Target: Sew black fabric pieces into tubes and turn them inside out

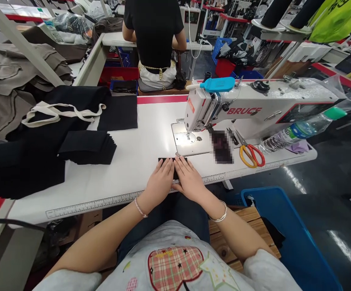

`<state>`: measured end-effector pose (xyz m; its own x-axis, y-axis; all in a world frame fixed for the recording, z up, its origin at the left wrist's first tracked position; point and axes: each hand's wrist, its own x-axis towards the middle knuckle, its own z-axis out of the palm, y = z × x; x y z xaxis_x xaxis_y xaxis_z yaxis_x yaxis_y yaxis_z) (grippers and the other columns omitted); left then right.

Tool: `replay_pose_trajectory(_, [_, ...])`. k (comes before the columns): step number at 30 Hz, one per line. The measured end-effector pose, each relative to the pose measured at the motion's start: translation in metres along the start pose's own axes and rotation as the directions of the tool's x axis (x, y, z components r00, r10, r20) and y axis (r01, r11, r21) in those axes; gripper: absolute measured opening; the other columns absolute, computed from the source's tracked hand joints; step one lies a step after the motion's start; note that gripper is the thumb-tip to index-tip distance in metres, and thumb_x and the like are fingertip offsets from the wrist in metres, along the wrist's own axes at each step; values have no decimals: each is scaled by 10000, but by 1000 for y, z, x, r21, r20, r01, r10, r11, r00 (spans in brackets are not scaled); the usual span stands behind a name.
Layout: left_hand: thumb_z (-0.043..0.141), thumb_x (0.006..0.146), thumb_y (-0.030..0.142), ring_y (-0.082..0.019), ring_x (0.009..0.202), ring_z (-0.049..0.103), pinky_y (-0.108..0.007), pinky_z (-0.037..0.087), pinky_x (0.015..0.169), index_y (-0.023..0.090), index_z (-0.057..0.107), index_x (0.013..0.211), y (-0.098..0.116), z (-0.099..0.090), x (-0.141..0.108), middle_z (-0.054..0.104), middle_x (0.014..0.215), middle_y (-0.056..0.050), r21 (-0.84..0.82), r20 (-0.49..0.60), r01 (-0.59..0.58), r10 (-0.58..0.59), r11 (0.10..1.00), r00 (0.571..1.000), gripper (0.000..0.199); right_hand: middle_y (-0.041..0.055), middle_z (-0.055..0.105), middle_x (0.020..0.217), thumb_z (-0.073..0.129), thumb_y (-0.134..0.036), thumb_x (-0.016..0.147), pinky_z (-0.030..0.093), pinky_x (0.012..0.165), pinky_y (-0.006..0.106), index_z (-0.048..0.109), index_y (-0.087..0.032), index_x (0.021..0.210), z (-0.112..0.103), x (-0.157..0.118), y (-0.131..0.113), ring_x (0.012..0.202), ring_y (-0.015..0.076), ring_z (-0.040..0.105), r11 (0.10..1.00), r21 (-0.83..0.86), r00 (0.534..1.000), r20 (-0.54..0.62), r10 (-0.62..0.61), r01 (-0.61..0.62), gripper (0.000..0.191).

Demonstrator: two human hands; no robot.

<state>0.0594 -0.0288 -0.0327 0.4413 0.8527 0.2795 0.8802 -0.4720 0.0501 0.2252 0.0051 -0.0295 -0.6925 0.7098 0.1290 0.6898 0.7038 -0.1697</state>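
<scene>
Both hands rest side by side on a small black fabric piece (175,174) at the front edge of the white sewing table (145,149). My left hand (160,180) lies flat on its left part, fingers stretched forward. Beside it, my right hand (190,178) presses down flat too, with the fingertips of both hands nearly meeting. Most of the cloth is hidden beneath them. Just beyond the fingers is the metal needle plate (183,141) of a white sewing machine (242,103), its needle area over the plate.
Stacked black fabric pieces (87,147) and a cream strap (46,109) lie left. Scissors (252,155) and a water bottle (299,131) stand by the machine's right side. A blue bin (296,242) sits on the floor at right. Ahead, a person in black (154,32) sits facing away.
</scene>
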Motion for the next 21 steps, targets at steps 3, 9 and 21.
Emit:
replay_pose_trajectory(3, [393, 891, 65, -301, 1303, 526, -467, 458, 1096, -5, 524, 1309, 1, 9, -8, 604, 1320, -221, -11, -162, -89, 86, 996, 983, 444, 220, 307, 1555, 589, -453, 897, 290, 1182, 549, 342, 16, 1466, 4, -1, 6, 1473, 346, 254, 999, -16, 998, -45, -40, 39, 777])
replay_pose_trajectory(9, [475, 954, 236, -303, 1277, 551, -499, 496, 1066, 64, 559, 1298, -5, 13, -10, 636, 1288, -185, -109, -197, -109, 86, 988, 977, 394, 214, 494, 1446, 588, -422, 913, 393, 1143, 510, 519, -9, 1350, 17, -13, 22, 1399, 330, 405, 977, -22, 949, -234, -209, 210, 605])
replay_pose_trajectory(21, [518, 928, 143, -235, 1032, 642, -415, 586, 900, 143, 680, 1044, 2, -2, -7, 719, 978, -95, -152, -291, -147, 98, 977, 952, 200, 113, 667, 1271, 469, -209, 950, 431, 1088, 467, 635, -180, 1270, 21, -38, 8, 1268, 237, 553, 991, 64, 952, -293, -92, 116, 361])
